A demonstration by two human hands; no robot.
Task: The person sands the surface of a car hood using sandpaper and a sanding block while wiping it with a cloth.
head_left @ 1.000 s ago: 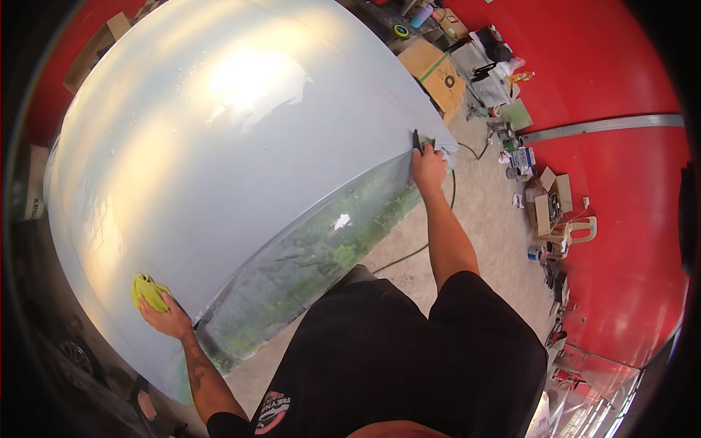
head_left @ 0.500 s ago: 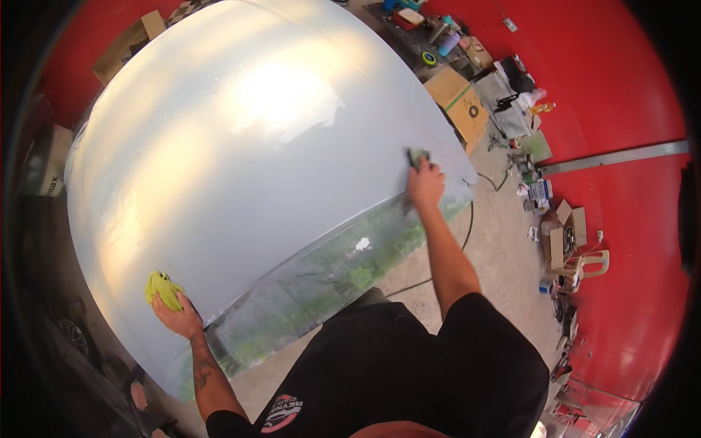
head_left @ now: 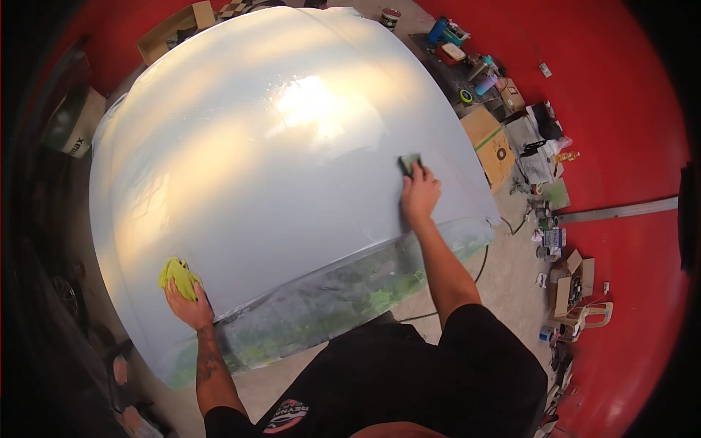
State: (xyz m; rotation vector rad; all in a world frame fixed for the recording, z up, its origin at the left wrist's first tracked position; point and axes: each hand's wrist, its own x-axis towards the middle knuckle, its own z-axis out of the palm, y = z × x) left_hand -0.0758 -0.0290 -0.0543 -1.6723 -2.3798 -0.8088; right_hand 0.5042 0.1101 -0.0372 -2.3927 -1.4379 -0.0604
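Note:
A large car hood (head_left: 292, 204) with a smooth, shiny grey-white surface stretches out in front of me. Its near edge is a scuffed strip (head_left: 336, 299) with green patches. My right hand (head_left: 421, 193) presses a dark sanding block (head_left: 410, 159) with a greenish top onto the panel's right side. At the near left, my left hand (head_left: 191, 305) is closed around a crumpled yellow-green cloth (head_left: 177, 276), which rests against the surface. Droplets and glare show toward the far middle of the hood.
Along the red wall (head_left: 613, 131) on the right lie bottles, cans and an open cardboard box (head_left: 573, 285). A flat cardboard piece (head_left: 488, 146) stands beside the hood. A dark cable (head_left: 483, 263) runs over the floor. An open box (head_left: 171, 33) sits at the far left.
The view has shifted, so the hood appears lower and farther right. On the panel, my right hand with the block has moved leftward and away from the near edge. My left hand still holds the cloth.

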